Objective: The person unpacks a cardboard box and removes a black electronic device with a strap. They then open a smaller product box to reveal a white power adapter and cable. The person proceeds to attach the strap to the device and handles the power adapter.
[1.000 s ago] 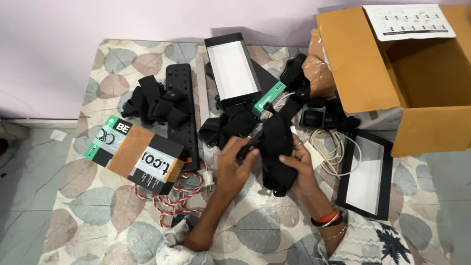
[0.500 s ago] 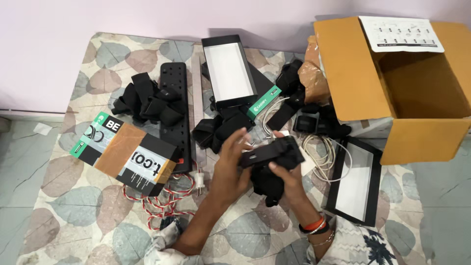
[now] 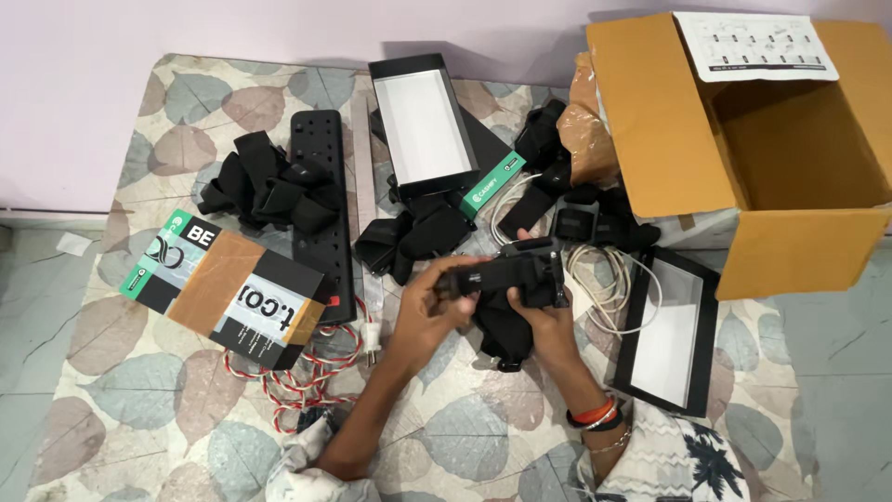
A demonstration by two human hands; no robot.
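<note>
Both my hands hold one black device with hanging black straps (image 3: pixel 520 277) over the leaf-patterned mat. My left hand (image 3: pixel 429 307) grips its left end, fingers curled around the narrow part. Under its right side sits my right hand (image 3: pixel 539 314), thumb on the body, with the straps dangling below it. A white cable coil (image 3: pixel 606 279) lies just to the right of the device. More black strap bundles (image 3: pixel 413 237) lie just beyond my hands.
A large open cardboard box (image 3: pixel 743 149) stands at the right. An open black box (image 3: pixel 423 125) lies at the back, a black tray (image 3: pixel 669 330) at the right. A black power strip (image 3: pixel 325 200), a printed carton (image 3: pixel 228 286) and a red-white cord (image 3: pixel 297 381) are left.
The black device has been turned and brought lower in my hands, held now more level. My view has shifted slightly, so the table items sit a little differently in frame.
</note>
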